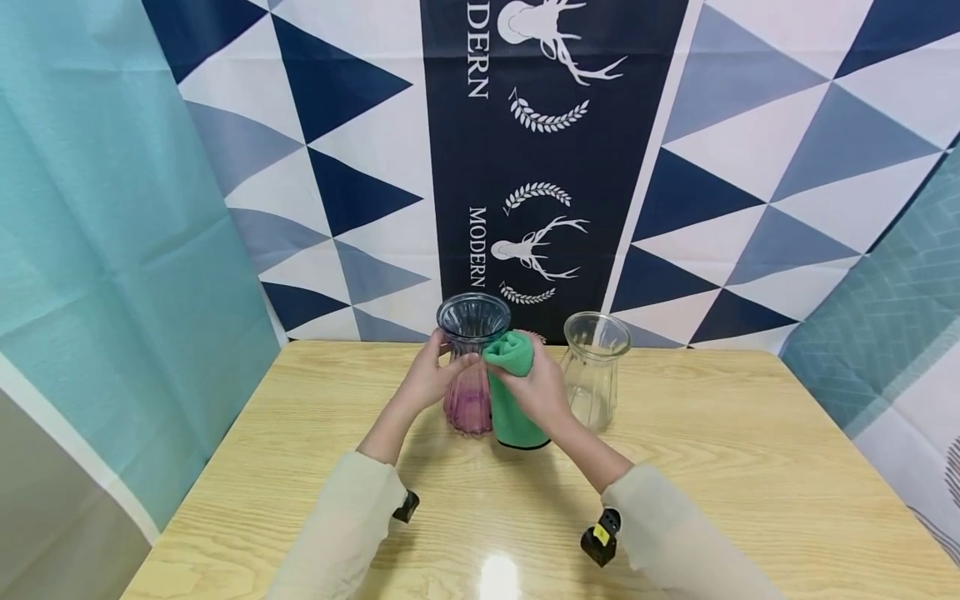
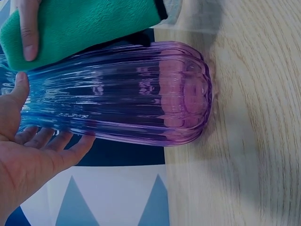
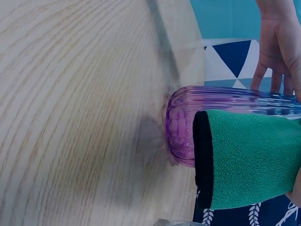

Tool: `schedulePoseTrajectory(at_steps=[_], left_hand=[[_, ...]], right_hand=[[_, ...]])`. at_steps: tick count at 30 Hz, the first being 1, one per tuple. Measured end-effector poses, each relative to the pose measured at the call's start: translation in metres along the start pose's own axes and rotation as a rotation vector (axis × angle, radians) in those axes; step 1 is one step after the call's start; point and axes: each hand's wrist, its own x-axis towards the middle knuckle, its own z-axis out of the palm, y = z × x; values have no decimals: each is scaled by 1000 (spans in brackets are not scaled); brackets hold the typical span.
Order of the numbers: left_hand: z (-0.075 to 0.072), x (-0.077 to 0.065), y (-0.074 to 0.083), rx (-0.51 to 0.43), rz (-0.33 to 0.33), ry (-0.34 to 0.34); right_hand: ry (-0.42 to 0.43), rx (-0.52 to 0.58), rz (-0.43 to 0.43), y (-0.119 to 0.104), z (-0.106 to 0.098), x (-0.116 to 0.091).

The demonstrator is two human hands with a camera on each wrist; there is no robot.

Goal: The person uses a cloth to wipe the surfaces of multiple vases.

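Note:
A ribbed glass vase (image 1: pixel 468 403), blue at its flared rim and pink-purple at the base, stands upright on the wooden table. My left hand (image 1: pixel 429 380) holds it below the rim, thumb on the near side and fingers round the far side in the left wrist view. Rolled up in my right hand (image 1: pixel 543 390) is a green cloth (image 1: pixel 517 421) with a black edge. That cloth hangs down against the vase's right side and hides part of it. In the right wrist view the cloth (image 3: pixel 251 157) covers much of the purple vase (image 3: pixel 181 122).
A clear glass vase (image 1: pixel 589 396) stands just right of my right hand, partly behind the forearm. The wooden table (image 1: pixel 720 467) ends at a patterned curtain (image 1: pixel 360 200) behind the vases. Teal fabric (image 1: pixel 112 250) hangs at the left.

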Motion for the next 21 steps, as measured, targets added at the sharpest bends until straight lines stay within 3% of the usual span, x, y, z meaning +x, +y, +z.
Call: schedulePoseTrajectory(at_steps=[7,16,21], left_hand=[[-2,0,1,-1,14,-6],[-3,0,0,-9,4,5],[-2,-1,-1,-20,4,-4]], right_hand=[[-61,-95,24,3,1,-7],[-254,-296,68,19,3,-18],[-223,-250,70,17,-4,-18]])
